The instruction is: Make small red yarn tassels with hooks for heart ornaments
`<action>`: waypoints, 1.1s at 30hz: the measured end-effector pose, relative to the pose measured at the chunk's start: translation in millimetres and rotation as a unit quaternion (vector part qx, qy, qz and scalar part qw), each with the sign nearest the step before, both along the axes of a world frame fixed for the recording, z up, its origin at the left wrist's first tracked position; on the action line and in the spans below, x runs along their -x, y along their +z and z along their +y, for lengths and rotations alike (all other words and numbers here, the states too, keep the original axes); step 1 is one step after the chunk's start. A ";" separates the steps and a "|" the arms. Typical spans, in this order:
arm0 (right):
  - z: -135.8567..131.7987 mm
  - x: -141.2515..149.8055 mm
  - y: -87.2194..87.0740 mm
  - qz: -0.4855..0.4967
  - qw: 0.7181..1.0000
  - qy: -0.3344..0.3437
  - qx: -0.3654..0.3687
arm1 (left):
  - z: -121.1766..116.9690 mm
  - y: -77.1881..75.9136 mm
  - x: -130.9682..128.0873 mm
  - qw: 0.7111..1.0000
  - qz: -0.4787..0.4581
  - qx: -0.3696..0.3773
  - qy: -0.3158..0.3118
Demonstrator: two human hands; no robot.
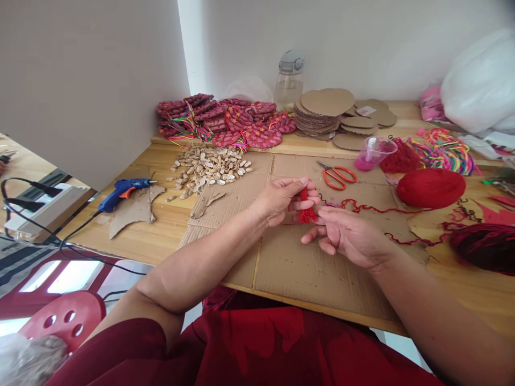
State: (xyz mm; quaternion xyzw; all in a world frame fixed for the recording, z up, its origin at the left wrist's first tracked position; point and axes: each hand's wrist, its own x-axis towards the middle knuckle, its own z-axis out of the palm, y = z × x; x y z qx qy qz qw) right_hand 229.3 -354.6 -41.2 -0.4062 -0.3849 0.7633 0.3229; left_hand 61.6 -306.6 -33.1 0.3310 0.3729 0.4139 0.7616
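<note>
My left hand (281, 199) is closed round a small red yarn tassel (306, 208), which sticks out between its fingers over the flat cardboard sheet (306, 262). My right hand (346, 236) lies just right of the tassel, fingers half curled, its fingertips by the tassel's lower end. A red yarn strand (362, 206) trails from the tassel area toward a red yarn ball (430, 187) at the right.
Orange scissors (337, 176) lie behind the hands. Pistachio shells (207, 169), a blue glue gun (123, 190), red woven fans (229, 123), stacked cardboard discs (322, 115), a pink cup (372, 153), coloured cords (444, 147), dark yarn (483, 246), a red stool (64, 316).
</note>
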 end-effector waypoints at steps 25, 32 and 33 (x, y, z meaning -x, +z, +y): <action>-6.0 4.8 -4.5 -0.041 0.997 0.065 -0.005 | 0.6 2.1 -0.7 1.000 -0.010 0.002 0.013; -6.1 7.6 -9.3 -0.051 0.995 0.083 -0.024 | -0.8 -2.8 -3.3 0.999 -0.032 -0.001 0.010; -6.2 7.6 -9.4 -0.056 0.995 0.083 -0.026 | -0.6 -3.6 -3.4 0.999 -0.034 -0.001 0.009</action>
